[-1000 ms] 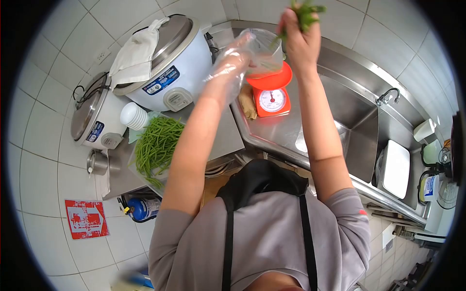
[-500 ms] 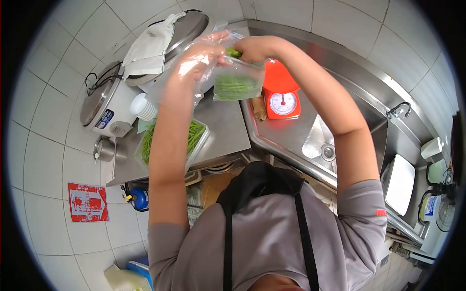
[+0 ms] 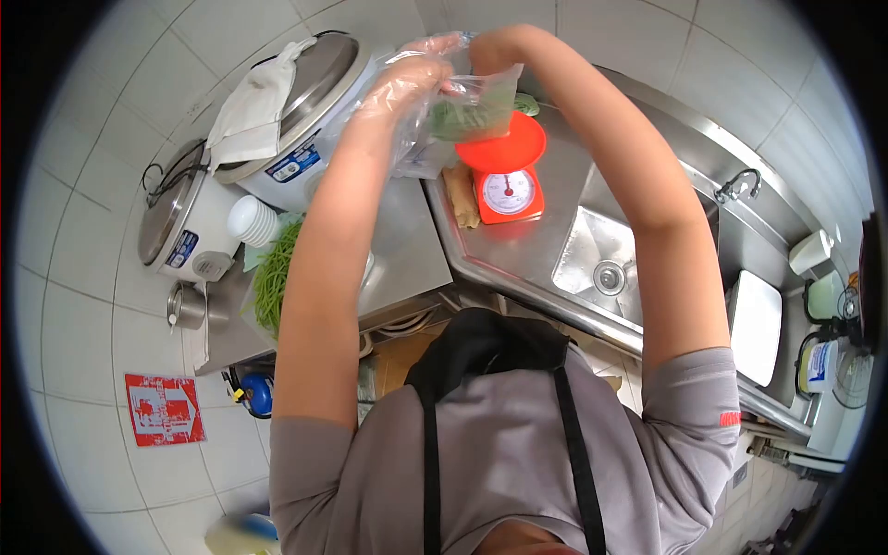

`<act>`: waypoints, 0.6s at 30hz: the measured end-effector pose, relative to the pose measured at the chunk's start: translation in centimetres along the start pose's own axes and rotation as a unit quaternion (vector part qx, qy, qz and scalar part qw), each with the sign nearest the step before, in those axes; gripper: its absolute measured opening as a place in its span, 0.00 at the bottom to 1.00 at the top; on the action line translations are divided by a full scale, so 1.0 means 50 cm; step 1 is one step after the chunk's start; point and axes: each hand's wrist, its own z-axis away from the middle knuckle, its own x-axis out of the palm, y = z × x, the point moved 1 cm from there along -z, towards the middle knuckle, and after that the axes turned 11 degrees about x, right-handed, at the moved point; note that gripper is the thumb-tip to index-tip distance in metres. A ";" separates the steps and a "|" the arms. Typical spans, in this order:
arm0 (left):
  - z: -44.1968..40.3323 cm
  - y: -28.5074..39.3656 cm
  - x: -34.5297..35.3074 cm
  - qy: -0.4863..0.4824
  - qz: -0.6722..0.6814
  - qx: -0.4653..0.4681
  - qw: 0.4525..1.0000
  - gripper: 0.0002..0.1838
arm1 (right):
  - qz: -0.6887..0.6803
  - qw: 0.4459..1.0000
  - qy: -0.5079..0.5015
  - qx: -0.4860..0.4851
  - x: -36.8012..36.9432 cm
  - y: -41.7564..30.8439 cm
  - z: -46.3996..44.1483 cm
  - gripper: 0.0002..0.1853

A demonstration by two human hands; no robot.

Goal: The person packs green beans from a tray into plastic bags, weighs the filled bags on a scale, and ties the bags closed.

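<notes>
White tiled walls (image 3: 74,259) wrap round a corner of steel counter (image 3: 407,240), which runs on, right of the fingers and nearer the body, to a sink (image 3: 592,248) with a round drain. A tap (image 3: 738,187) stands well right of the fingers, a white tray (image 3: 756,328) nearer the body beyond it. Left of the fingers sits a large cooker (image 3: 289,190) with a white cloth (image 3: 254,116) over its lid; farther left is a second cooker (image 3: 199,227). Closer to the body than the left fingers, white cups (image 3: 252,222) lie stacked beside green beans (image 3: 271,287), partly behind the forearm.

The left hand (image 3: 412,79), wrapped in clear plastic, has its thumb and fingers parted around the mouth of a clear bag (image 3: 474,113) with greens inside, gripping its edge. The right hand (image 3: 495,51) bends in at that mouth, its fingers hidden, so their state cannot be told. Just below both hands stands a red scale (image 3: 509,190); whether the bag touches its pan is unclear.
</notes>
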 end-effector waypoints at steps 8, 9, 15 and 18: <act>-0.037 -0.145 0.080 0.022 -0.349 0.084 0.933 0.33 | 0.044 0.998 0.040 -0.008 0.118 0.023 -0.005 0.22; -0.034 -0.146 0.081 0.021 -0.327 0.065 0.943 0.32 | 0.049 0.998 0.038 -0.012 0.131 0.016 0.004 0.20; 0.052 -0.155 0.109 0.010 -0.231 0.085 0.969 0.27 | 0.031 0.997 0.037 -0.054 0.196 -0.019 0.009 0.12; 0.073 -0.212 0.117 0.014 -0.217 0.100 0.971 0.27 | 0.023 0.996 0.016 -0.088 0.233 -0.019 -0.006 0.12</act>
